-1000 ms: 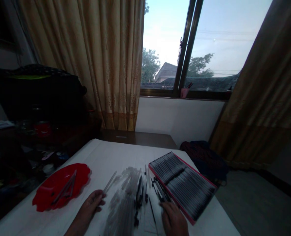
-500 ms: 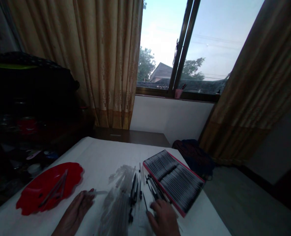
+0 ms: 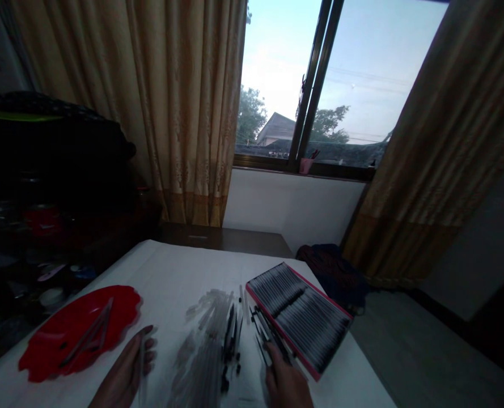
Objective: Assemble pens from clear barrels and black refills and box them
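My left hand [image 3: 126, 365] is closed around a clear plastic tube [image 3: 142, 362], held upright along the fingers. My right hand [image 3: 288, 379] pinches a thin dark stick [image 3: 262, 348], like a pen refill, beside the box. Between the hands lies a heap of clear tubes [image 3: 204, 362], blurred toward the front. Dark slim pen parts [image 3: 232, 334] and small black caps [image 3: 237, 362] run along its right side. More dark sticks [image 3: 272, 328] rest against the near edge of a red-rimmed box [image 3: 315, 362], filled with two rows of clear, dark-tipped pens.
A red scalloped plate [image 3: 122, 300] at the left holds a few clear tubes and dark bits. All this sits on a white-covered table [image 3: 166, 266]. Dark cloth [image 3: 334, 266] lies beyond the right corner, and a cluttered dark shelf [image 3: 60, 243] stands at the left.
My left hand has turned, bringing its clear tube from pointing right to upright. My right hand has shifted slightly, and the stick at its fingers has moved nearer the box.
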Demonstrator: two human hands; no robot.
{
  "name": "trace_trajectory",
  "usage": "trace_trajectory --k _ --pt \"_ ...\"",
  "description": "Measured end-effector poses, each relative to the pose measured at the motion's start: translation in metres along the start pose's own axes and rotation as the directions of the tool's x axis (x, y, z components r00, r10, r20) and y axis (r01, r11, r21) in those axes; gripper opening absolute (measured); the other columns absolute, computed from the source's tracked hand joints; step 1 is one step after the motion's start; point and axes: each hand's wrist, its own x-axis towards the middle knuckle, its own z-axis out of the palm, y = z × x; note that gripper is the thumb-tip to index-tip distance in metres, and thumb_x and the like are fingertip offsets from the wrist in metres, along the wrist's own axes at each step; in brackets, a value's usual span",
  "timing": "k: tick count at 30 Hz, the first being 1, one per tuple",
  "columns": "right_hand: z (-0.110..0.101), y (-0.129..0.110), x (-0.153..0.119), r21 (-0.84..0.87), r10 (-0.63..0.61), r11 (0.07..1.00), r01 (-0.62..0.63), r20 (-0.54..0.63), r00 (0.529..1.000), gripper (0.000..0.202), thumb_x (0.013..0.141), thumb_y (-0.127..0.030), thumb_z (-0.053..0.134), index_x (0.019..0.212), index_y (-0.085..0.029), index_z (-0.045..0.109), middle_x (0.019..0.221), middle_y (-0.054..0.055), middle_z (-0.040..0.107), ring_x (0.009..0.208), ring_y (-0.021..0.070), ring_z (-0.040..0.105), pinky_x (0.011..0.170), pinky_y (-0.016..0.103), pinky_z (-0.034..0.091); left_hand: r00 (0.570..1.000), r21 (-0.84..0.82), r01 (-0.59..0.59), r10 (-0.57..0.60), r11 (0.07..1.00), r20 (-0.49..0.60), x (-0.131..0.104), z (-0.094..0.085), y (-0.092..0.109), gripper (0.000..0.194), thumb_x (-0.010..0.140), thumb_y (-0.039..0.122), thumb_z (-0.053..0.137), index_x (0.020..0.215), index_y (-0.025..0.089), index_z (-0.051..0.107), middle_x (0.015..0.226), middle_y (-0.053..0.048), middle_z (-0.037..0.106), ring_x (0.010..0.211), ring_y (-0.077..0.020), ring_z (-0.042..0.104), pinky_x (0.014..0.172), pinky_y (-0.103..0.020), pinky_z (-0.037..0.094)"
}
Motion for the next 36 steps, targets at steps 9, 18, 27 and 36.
trace_trajectory --k 9,18,27,36 --pt "-0.030 -0.043 0.007 0.763 0.068 0.633 0.132 -0.225 0.972 0.045 0.075 -0.058 0.057 0.096 -0.020 0.067 0.088 0.011 0.072 0.081 0.0227 0.067 0.068 0.027 0.053 0.897 0.429 -0.389 0.230 0.815 0.378 -0.021 0.045 0.008 0.057 0.062 0.062 0.066 0.101 0.021 0.069 0.064 0.003 0.059 0.058 -0.0117 0.052 0.052 -0.021 0.041" --pt "-0.061 -0.111 0.018 0.969 0.121 0.240 0.056 -0.087 0.989 0.040 0.078 -0.056 0.058 0.087 -0.017 0.064 0.055 -0.002 0.053 0.044 0.0088 0.041 0.040 0.019 0.030 0.730 0.442 -0.577 0.192 0.686 0.656 -0.059 0.079 -0.003 0.036 0.078 0.050 0.057 0.101 0.025 0.069 0.090 -0.002 0.065 0.083 -0.0172 0.059 0.076 -0.027 0.048" --pt "-0.060 -0.120 0.013 0.961 0.053 0.266 0.068 -0.085 0.995 0.036 0.080 -0.052 0.057 0.082 -0.016 0.063 0.053 -0.004 0.048 0.047 0.0090 0.040 0.044 0.020 0.030 0.674 0.417 -0.623 0.184 0.662 0.716 -0.072 0.087 -0.001 0.028 0.081 0.041 0.057 0.101 0.025 0.069 0.093 -0.002 0.067 0.088 -0.0182 0.060 0.084 -0.031 0.047" --pt "-0.048 -0.107 0.019 0.890 -0.093 0.454 -0.038 0.090 0.992 0.043 0.079 -0.055 0.055 0.083 -0.014 0.068 0.057 -0.001 0.053 0.049 0.0103 0.046 0.047 0.022 0.037 0.661 0.489 -0.660 0.132 0.570 0.738 -0.075 0.090 -0.007 0.025 0.083 0.033 0.053 0.102 0.025 0.068 0.098 -0.004 0.069 0.095 -0.0193 0.062 0.087 -0.030 0.047"
